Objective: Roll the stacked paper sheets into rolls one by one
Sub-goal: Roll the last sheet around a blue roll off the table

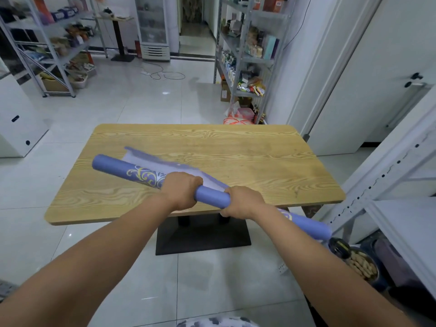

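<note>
**Paper roll clamped in both grips over the wooden surface**

One long purple paper roll (pixel 118 167) is seen in the head view. It is held slantwise, with its left end over the left part of the surface (pixel 236 156) and its right end reaching past the near edge, above the floor. A gold and white ornament is printed on the roll just to the left of the hands, and a small part of the same ornament is seen to the right of them. Whether the roll touches the surface or is lifted a little from it cannot be told.

The left grip (pixel 181 190) is closed around the middle of the roll from above, with the fingers curled over it. The right grip (pixel 243 204) is clamped on the roll just beside it, and only a short bare piece of purple paper is seen between the two. Both forearms are stretched forward from the bottom corners of the picture.

Behind the roll a loose edge of the sheet (pixel 151 159) is not yet wound in; it is blurred, and its pale inner side is turned up.

The surface is carried by a black pedestal base (pixel 203 234) on a floor of light tiles. Metal shelves with goods (pixel 247 50) are placed at the right behind it, more shelves (pixel 59 43) at the left, and a glass-door cooler (pixel 153 27) at the back wall. A white cable (pixel 165 75) is lying on the floor.
</note>
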